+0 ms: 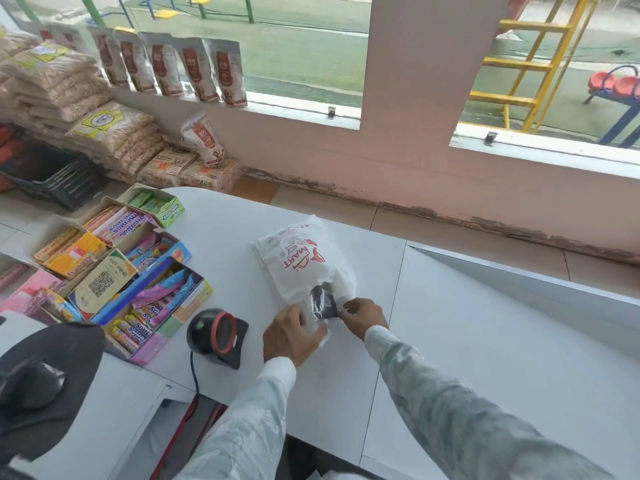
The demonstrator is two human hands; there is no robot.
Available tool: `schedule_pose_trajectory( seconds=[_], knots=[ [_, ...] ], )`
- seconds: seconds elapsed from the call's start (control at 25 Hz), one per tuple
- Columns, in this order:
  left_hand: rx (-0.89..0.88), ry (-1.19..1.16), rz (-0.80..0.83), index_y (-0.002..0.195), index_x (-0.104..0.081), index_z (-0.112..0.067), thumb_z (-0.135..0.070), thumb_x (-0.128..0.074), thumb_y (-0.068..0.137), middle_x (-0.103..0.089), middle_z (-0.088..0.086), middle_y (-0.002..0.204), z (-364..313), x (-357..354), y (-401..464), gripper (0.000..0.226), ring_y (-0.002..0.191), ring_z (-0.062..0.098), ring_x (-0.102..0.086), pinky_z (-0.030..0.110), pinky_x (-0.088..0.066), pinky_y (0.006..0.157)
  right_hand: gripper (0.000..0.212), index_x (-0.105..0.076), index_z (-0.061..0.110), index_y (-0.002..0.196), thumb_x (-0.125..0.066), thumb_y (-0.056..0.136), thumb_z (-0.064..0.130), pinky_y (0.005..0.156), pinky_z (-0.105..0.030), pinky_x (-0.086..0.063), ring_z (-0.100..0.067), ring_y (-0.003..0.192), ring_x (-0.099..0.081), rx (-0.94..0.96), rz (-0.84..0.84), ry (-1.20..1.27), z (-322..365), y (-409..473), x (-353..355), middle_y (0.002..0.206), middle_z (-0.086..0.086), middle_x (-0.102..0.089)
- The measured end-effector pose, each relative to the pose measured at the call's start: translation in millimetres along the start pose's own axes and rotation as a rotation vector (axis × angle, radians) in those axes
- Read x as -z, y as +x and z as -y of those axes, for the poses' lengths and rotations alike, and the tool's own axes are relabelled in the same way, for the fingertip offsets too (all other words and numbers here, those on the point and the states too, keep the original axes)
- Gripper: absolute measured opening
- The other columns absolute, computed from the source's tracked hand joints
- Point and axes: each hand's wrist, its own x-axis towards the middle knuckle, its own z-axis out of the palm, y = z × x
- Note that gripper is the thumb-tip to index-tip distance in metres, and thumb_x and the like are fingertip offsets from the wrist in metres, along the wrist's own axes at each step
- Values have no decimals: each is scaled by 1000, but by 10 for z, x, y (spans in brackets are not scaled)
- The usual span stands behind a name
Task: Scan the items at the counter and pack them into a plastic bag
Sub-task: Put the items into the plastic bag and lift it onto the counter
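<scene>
A white plastic bag [294, 258] with red "MART" print lies flat on the white counter [450, 341], its mouth toward me. A small dark packet [323, 301] sits at the bag's mouth, partly under the thin plastic. My left hand [289, 332] pinches the bag's near edge on the left. On the right of the mouth, my right hand [363, 315] grips the packet's corner together with the bag's edge. A black barcode scanner [216, 332] with a red ring stands just left of my left hand.
Open boxes of sweets and gum [117, 268] fill the counter's left side. A black mouse on a dark pad [38, 382] lies at the near left. Stacked snack packs [104, 133] and a black basket [59, 178] sit on the floor beyond, under a window sill.
</scene>
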Motion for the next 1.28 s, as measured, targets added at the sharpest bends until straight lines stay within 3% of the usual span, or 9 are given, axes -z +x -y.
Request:
schedule_pose_trajectory(
  seconds=[0.12,0.24,0.36,0.48,0.6,0.8,0.92,1.12,1.28],
  knots=[
    [120,-15,67,80,-53,-21,-55,-67,69,-60,-3,82,39,-170,-212,38,76,23,-59,31,-45,63,19,-74,28,104,-64,88,24,84,-29,-56,-22,93,-70,-23,-52,156,25,0,29,105,-1,-74],
    [238,-185,37,65,-49,-16,-29,-70,80,-55,4,77,17,-184,-238,29,76,33,-58,28,-39,61,15,-72,28,102,-70,87,31,66,-23,-49,-18,78,-64,7,-89,204,69,-23,60,104,-4,-75],
    [287,-283,-28,50,-37,-23,-21,-67,78,-45,-2,66,57,-89,-240,41,64,27,-48,21,-29,51,25,-75,28,114,-60,95,34,89,-29,-53,-26,102,-67,44,31,117,159,28,52,120,-7,-74],
    [304,-261,-48,50,-37,-21,-22,-67,75,-47,-1,68,188,2,-287,39,63,25,-47,20,-28,49,45,-50,29,146,-39,105,40,111,-43,-42,-37,128,-53,38,166,30,279,63,-8,146,-13,-55],
    [278,-180,-25,58,-44,-18,-24,-66,76,-49,3,74,315,49,-316,29,67,25,-49,20,-27,49,50,-34,24,153,-35,104,28,106,-48,-46,-42,127,-52,22,154,-177,220,92,-17,146,-21,-51],
    [272,-171,-25,59,-45,-17,-24,-65,77,-46,2,72,349,73,-295,28,68,25,-48,21,-27,50,38,-61,12,115,-59,93,43,80,-38,-53,-36,101,-66,173,-47,-458,-19,9,81,112,-14,-69],
    [246,-162,-2,59,-47,-18,-31,-65,75,-49,0,73,319,62,-288,28,66,23,-50,22,-28,49,31,-68,12,105,-63,87,36,80,-37,-58,-34,94,-68,156,-77,-549,-56,-18,134,106,-12,-72],
    [202,-178,25,52,-43,-22,-32,-63,70,-49,-5,69,210,58,-266,29,62,19,-49,18,-27,48,39,-54,18,118,-67,85,35,80,-39,-53,-32,104,-61,237,-203,-545,-99,-48,135,113,-7,-64],
    [196,-188,53,47,-39,-19,-23,-58,67,-44,-10,51,192,85,-282,28,49,12,-43,18,-26,44,47,-50,24,134,-62,91,36,89,-39,-53,-31,113,-62,201,-97,-607,-53,-7,95,123,-7,-64]
  ],
)
